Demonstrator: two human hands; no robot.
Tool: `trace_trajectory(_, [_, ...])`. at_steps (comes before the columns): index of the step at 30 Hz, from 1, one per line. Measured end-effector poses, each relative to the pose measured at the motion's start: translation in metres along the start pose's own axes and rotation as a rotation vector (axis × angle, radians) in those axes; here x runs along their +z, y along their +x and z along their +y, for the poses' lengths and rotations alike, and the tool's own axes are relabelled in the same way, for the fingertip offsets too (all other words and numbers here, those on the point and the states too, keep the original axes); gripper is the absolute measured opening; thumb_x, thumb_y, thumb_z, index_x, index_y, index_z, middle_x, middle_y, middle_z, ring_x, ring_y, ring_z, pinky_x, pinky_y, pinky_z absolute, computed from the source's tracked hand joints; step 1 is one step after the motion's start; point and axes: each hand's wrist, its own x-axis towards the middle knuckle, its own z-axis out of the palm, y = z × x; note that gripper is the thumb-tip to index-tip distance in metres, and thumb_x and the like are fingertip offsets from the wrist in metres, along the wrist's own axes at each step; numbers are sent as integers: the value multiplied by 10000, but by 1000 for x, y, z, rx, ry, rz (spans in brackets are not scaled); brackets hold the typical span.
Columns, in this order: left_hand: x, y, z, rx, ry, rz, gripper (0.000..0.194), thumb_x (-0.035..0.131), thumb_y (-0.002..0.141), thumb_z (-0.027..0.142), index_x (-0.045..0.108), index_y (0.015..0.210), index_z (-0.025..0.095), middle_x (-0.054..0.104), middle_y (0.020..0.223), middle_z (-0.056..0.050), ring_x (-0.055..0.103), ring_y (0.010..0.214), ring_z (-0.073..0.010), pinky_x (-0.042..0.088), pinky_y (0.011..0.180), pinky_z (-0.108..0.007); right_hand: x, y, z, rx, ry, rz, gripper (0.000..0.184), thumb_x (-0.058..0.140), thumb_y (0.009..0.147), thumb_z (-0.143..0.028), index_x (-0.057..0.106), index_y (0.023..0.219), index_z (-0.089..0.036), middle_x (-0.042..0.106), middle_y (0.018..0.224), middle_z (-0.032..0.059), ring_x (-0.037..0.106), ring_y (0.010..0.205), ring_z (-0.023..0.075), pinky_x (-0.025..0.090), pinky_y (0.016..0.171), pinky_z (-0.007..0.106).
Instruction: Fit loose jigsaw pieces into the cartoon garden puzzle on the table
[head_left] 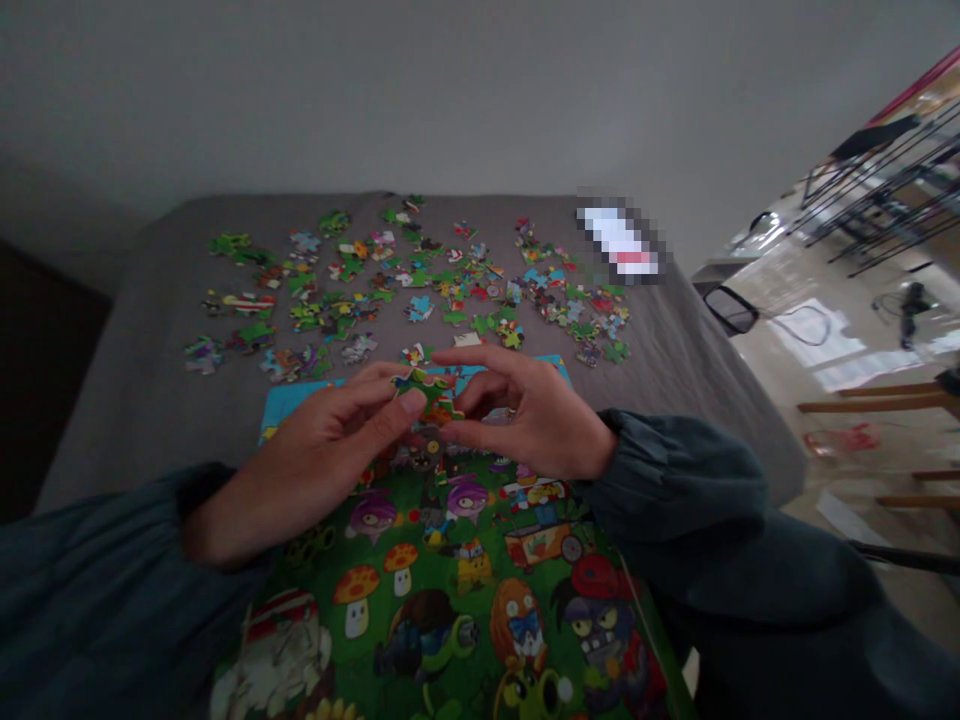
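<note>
Two bare hands meet at the centre of the frame, just above the lower half; the left hand (pixel 319 460) and the right hand (pixel 536 420) are both partly closed, gripping a small clump of interlocked jigsaw pieces (pixel 429 395) from either side; the work in hand is fitting or handling this clump, held just over the blue upper edge of a printed puzzle board (pixel 442 590); whether it touches that edge is hard to tell.

The board fills the bottom middle of the frame, its glossy green face printed with cartoon mushrooms, purple-haired figures and plant characters; dozens of loose jigsaw pieces (pixel 420 280) lie spread across the upper middle, their thin die-cut cardboard showing knobbed outlines in green, blue, red and yellow; beneath them, a soft grey fabric surface (pixel 127 370) runs to the left and upper edges of the bed-like top.

Dark teal gathered sleeves (pixel 675 500) enter from both lower corners; a pixelated white patch (pixel 619 240) sits at the upper right of the grey surface; a black wire rack (pixel 877 190) and wooden chair rails (pixel 870 400) stand beyond it, at the far right.
</note>
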Motion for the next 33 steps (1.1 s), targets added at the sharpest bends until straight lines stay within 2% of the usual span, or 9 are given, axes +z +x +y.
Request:
trace_trajectory(5, [8,-4,1,114,77,164,453,568,967,482,626,591,234,635,793,-13,587,720,-163,511,670,-289,3,-7,-11,-100,-243,87,695,764,901,-230,502,1545,-212,770,822,-31,738,745,142,607,819,295])
trace_trajectory(8, [13,-9,-1,237,199,318,250,649,945,428,753,778,273,714,909,5,627,771,-150,535,729,-282,5,-11,-16,-116,-349,111,671,725,916,-200,506,1551,-221,788,853,-23,757,786,151,597,832,287])
trace_trajectory(11, [13,-14,-3,290,285,380,157,670,950,438,794,958,342,761,990,38,667,828,-149,554,814,-287,5,-12,-16,-113,-378,61,694,703,921,-184,476,1577,-197,793,874,-15,760,808,151,584,839,280])
trace_trajectory(14, [10,-15,-4,230,294,410,199,668,960,454,782,1059,324,774,1042,50,672,858,-139,539,829,-270,1,-10,-12,-100,-396,-22,680,715,919,-192,497,1563,-190,785,870,-20,744,785,140,566,817,270])
trace_trajectory(18, [6,-11,-2,75,128,453,204,721,913,387,749,1046,235,777,942,41,664,758,-109,544,722,-227,-6,-6,-10,-91,-382,-86,376,701,953,-240,711,1328,-209,775,880,-3,711,742,126,549,754,262])
trace_trajectory(22, [2,-8,-2,2,-176,352,174,790,842,345,735,966,235,775,893,35,677,737,-113,555,660,-211,-9,-3,-11,-41,-314,-61,264,652,985,-217,741,1233,-205,774,902,8,714,785,132,558,766,266])
trace_trajectory(25, [-1,-7,-2,62,-251,140,82,789,854,326,764,876,251,773,1215,8,715,1059,-156,584,894,-253,-9,-3,-10,-50,-233,-41,328,633,995,-211,658,1321,-189,763,924,7,712,794,123,559,764,257])
trace_trajectory(27, [-1,-7,-1,82,-232,39,72,786,855,321,781,834,252,751,1304,8,691,1176,-177,565,988,-282,-8,-4,-10,-59,-201,-24,327,621,1005,-231,619,1328,-181,741,898,0,707,784,117,555,744,245])
trace_trajectory(33, [3,-6,5,19,-122,91,96,802,831,347,830,875,266,817,896,35,712,792,-119,564,736,-203,-8,-7,-12,-68,-213,-70,189,614,997,-219,646,1182,-204,730,903,-4,721,822,120,539,734,231])
